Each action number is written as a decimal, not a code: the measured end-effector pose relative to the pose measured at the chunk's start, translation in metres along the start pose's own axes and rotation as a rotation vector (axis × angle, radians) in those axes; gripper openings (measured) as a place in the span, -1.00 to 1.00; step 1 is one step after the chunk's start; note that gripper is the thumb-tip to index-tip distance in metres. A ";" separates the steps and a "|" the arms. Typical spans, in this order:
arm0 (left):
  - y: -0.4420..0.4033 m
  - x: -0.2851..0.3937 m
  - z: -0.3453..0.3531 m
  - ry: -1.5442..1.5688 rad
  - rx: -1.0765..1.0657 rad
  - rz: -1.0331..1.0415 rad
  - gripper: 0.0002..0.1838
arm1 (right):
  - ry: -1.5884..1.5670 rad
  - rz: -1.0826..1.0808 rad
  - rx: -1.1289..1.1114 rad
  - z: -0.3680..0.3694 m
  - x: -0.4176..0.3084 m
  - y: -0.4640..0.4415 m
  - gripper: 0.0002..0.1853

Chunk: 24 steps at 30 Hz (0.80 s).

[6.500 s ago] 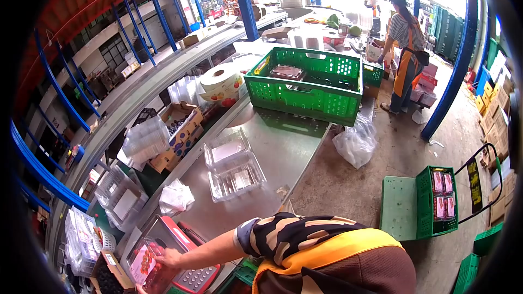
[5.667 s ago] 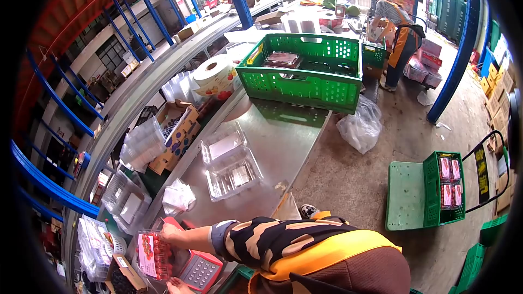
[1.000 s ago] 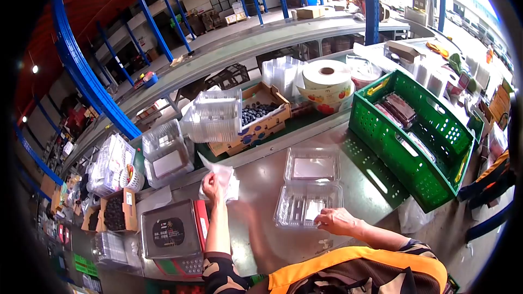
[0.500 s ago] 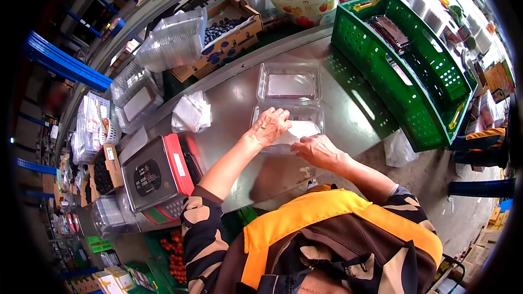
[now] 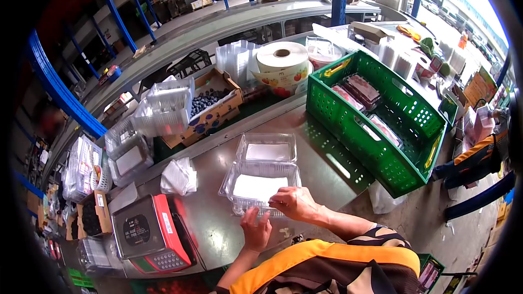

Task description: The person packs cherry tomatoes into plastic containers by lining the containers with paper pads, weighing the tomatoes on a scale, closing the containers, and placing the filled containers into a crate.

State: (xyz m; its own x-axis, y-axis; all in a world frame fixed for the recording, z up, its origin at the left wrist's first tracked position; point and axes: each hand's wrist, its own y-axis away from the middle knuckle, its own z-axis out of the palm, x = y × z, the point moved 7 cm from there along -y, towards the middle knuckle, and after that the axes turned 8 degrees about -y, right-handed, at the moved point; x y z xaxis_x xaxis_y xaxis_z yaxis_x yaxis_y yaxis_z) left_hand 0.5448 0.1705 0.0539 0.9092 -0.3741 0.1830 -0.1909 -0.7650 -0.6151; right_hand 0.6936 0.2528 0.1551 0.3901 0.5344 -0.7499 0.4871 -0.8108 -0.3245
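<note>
An open clear plastic clamshell box (image 5: 233,181) lies on the metal table, its lid side away from me. A white sheet (image 5: 260,187) lies flat in its near half. My left hand (image 5: 256,231) is at the box's near edge, fingers apart, with nothing visible in it. My right hand (image 5: 296,203) is closed at the near right corner, thumb and fingers pinched together; what they hold, if anything, is too small to make out. A stack of white sheets (image 5: 179,176) lies to the left, beside a red scale (image 5: 173,233).
A green crate (image 5: 376,130) with packed boxes stands at the right. Behind the table are a label roll (image 5: 281,57), a carton of blueberries (image 5: 215,117) and stacked clear boxes (image 5: 163,110). A co-worker's orange and dark clothing (image 5: 479,155) shows at far right.
The full scale tray was emptied and both hands came to the clamshell. A white sheet now lies flat in its near half. My left hand has drawn back to the near edge.
</note>
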 end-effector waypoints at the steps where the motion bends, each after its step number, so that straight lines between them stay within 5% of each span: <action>1: 0.005 -0.001 0.008 -0.007 -0.044 -0.028 -0.45 | 0.050 -0.070 0.056 -0.005 -0.010 -0.002 -0.88; 4: 0.016 -0.003 0.023 0.021 -0.202 -0.100 -0.45 | 0.091 -0.215 0.189 -0.030 -0.050 -0.015 -0.87; 11: 0.023 -0.004 -0.032 0.192 -0.023 -0.091 -0.49 | 0.166 -0.617 0.145 0.005 -0.188 -0.059 -0.80; 17: 0.133 -0.046 -0.104 0.131 0.015 -0.230 -0.60 | 0.004 -0.855 -0.059 0.172 -0.303 -0.104 -0.86; 24: 0.297 -0.100 -0.214 -0.048 0.187 -0.728 -0.70 | 0.009 -0.824 -0.317 0.401 -0.316 -0.112 -0.90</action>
State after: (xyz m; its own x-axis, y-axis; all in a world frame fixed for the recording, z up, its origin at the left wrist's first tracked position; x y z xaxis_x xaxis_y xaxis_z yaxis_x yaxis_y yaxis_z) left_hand 0.3180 -0.1318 0.0169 0.7976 0.2191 0.5620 0.5269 -0.7067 -0.4722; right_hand 0.2018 0.0791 0.1974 -0.1747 0.9230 -0.3429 0.8095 -0.0636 -0.5837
